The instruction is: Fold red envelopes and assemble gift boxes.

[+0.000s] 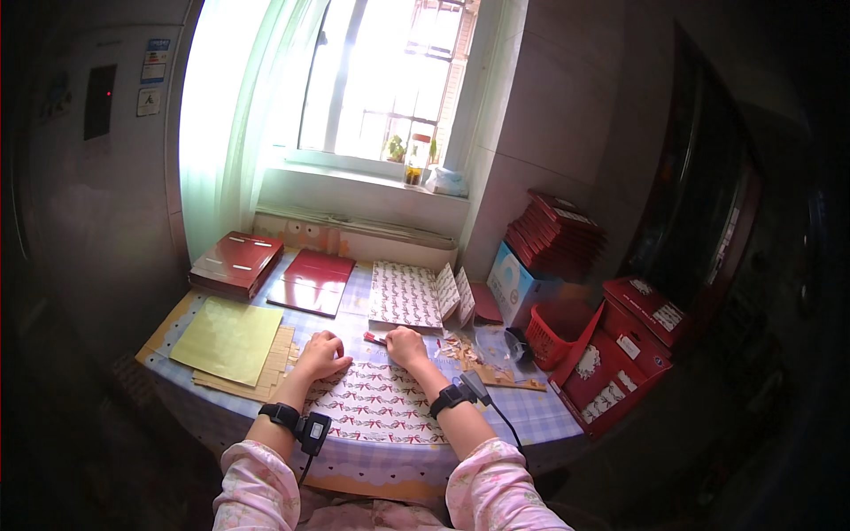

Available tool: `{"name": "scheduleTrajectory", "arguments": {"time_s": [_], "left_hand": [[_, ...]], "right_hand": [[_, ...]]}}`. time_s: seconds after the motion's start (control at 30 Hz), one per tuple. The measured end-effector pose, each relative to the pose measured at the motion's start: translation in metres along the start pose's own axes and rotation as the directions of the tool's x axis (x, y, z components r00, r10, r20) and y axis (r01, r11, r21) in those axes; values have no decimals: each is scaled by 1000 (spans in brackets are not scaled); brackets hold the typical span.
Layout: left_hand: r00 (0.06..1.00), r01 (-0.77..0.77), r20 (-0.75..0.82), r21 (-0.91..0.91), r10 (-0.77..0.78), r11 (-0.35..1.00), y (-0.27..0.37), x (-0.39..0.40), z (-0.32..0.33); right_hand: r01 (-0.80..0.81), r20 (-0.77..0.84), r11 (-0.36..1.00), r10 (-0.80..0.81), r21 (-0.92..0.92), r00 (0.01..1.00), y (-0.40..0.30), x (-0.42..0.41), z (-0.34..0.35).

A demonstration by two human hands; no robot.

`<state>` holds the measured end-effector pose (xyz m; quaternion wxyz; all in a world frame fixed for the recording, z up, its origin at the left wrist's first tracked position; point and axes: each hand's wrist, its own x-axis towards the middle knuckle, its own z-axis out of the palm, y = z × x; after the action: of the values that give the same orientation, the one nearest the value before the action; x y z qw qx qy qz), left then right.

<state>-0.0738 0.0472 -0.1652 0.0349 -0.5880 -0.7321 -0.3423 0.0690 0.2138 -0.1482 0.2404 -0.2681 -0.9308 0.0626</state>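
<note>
A white patterned sheet (375,405) with rows of red bows lies flat before me on the checked tablecloth. My left hand (323,356) rests at its upper left edge, fingers curled, with nothing visible in it. At the upper right edge, my right hand (405,346) has its fingers bent around or against a small red and dark tool (374,338), whose red end points left; its kind is unclear. Beyond the right hand a folded patterned card (405,295) stands partly open. Left of that card lies a glossy red cover (312,282).
At left are a stack of red covers (238,262), yellow sheets (229,338) and tan strips (265,372). At right lie paper scraps (461,352), a red plastic basket (551,338), a blue box (518,285) under red packets (554,229), and red packaging (607,381).
</note>
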Motion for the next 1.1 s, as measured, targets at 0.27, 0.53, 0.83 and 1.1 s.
{"name": "scheduleTrajectory", "arguments": {"time_s": [0.27, 0.53, 0.83, 1.1], "left_hand": [[998, 13, 57, 45, -15, 999, -1, 3, 2], [997, -73, -20, -298, 70, 952, 38, 21, -18], [990, -132, -30, -523, 137, 842, 75, 23, 17], [940, -265, -276, -213, 202, 941, 59, 20, 22]], "right_hand": [[118, -376, 990, -137, -72, 916, 13, -6, -24], [-178, 128, 272, 190, 946, 973, 20, -37, -51], [22, -10, 152, -80, 988, 997, 23, -50, -28], [241, -198, 636, -140, 733, 970, 17, -56, -36]]}}
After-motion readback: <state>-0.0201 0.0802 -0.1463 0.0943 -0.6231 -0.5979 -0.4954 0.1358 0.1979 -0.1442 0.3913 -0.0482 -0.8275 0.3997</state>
